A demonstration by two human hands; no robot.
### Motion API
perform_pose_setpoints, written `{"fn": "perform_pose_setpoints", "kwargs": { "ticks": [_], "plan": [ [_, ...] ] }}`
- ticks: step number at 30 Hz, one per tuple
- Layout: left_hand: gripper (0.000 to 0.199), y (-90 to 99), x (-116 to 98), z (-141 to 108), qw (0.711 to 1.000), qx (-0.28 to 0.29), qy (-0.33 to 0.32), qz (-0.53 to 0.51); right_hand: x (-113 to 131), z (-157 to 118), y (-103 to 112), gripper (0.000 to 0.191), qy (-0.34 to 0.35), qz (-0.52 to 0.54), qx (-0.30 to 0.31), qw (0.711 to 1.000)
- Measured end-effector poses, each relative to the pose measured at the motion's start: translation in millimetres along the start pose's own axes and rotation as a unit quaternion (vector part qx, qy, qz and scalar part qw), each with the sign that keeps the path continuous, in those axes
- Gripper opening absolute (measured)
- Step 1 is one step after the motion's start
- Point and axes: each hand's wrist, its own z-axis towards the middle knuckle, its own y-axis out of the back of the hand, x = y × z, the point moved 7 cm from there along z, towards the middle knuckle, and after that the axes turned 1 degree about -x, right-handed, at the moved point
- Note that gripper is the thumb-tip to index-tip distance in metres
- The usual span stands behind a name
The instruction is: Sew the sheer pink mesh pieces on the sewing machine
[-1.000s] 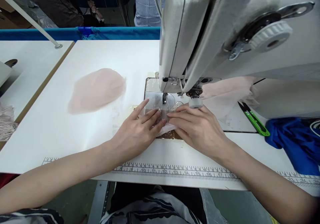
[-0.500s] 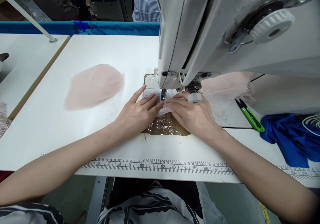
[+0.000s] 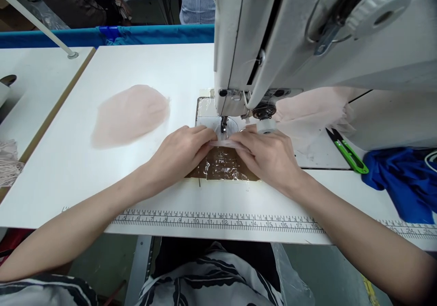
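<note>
A small strip of thin, pale fabric (image 3: 225,144) stretches between my two hands, just in front of the presser foot (image 3: 224,124) of the sewing machine (image 3: 252,46). My left hand (image 3: 186,149) pinches its left end, fingers curled, at the near left of the needle area. On the other side my right hand (image 3: 266,149) is closed on the right end, beside the machine's white knob (image 3: 266,125). Brown tape (image 3: 225,167) covers the table below the fabric. Part of the strip is hidden under my fingers.
A pale pink fabric piece (image 3: 131,117) lies flat on the left. More pink fabric (image 3: 314,108) sits behind my right hand, near green thread snips (image 3: 350,153) and a blue cloth (image 3: 406,178). A printed ruler (image 3: 211,219) runs along the front edge.
My left hand has gone from lying flat with spread fingers to a curled pinch on the fabric. The strip now shows stretched between both hands, and the view has shifted slightly.
</note>
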Motion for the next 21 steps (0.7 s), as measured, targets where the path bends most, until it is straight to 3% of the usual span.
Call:
{"fn": "perform_pose_setpoints", "kwargs": {
  "ticks": [3, 8, 13, 16, 18, 21],
  "plan": [
    [0.020, -6.5, 9, 10, 0.997, 0.024, 0.011, -0.066, -6, 3, 1, 0.029, -0.035, -0.002, -0.006, 0.999],
    [0.018, -6.7, 14, 21, 0.992, 0.015, 0.002, -0.127, -10, 6, 2, 0.041, -0.058, -0.026, -0.013, 0.998],
    [0.034, -6.1, 12, 22, 0.981, 0.057, -0.019, -0.182, -9, 3, 2, 0.032, -0.046, -0.012, -0.005, 0.999],
    [0.027, -7.2, 6, 13, 0.991, 0.035, -0.081, -0.100, -1, 0, 4, 0.023, -0.003, 0.024, 0.006, 1.000],
    [0.021, -7.5, -3, 3, 0.991, -0.014, -0.133, 0.014, 6, -3, 6, 0.020, 0.032, 0.035, 0.011, 0.999],
    [0.019, -5.4, -20, -12, 0.966, -0.104, -0.180, 0.154, 14, -7, 8, 0.020, 0.073, 0.021, 0.013, 0.997]
  ]
}}
